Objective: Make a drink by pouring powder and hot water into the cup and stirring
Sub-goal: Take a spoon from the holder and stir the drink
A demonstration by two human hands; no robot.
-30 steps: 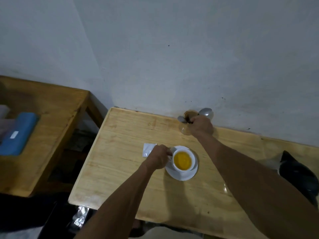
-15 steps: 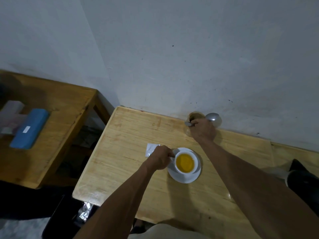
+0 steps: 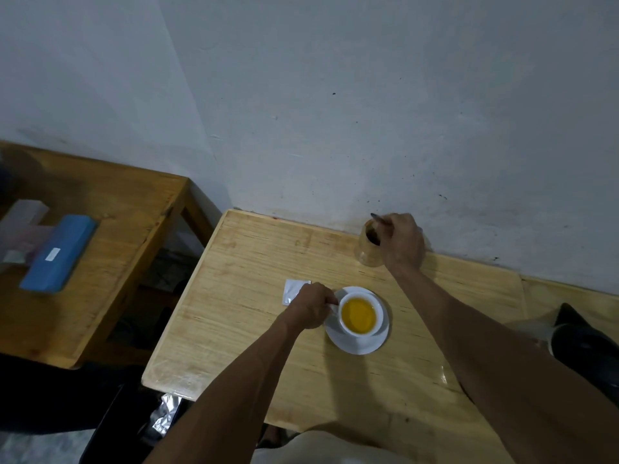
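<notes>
The pale wooden table (image 3: 254, 262) looks smooth and faintly glossy, the white glazed ceramic cup (image 3: 376, 304) shiny, the grey plastered wall (image 3: 368, 112) matt.

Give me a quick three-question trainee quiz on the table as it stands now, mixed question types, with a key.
1. True or false: the white cup holds yellow liquid.
2. Which does the left hand grip? A) the cup's handle B) the white sachet C) the saucer
3. Fill in: the right hand holds a thin utensil at the wooden holder beside the ____.

Key: 1 true; 2 A; 3 wall
</notes>
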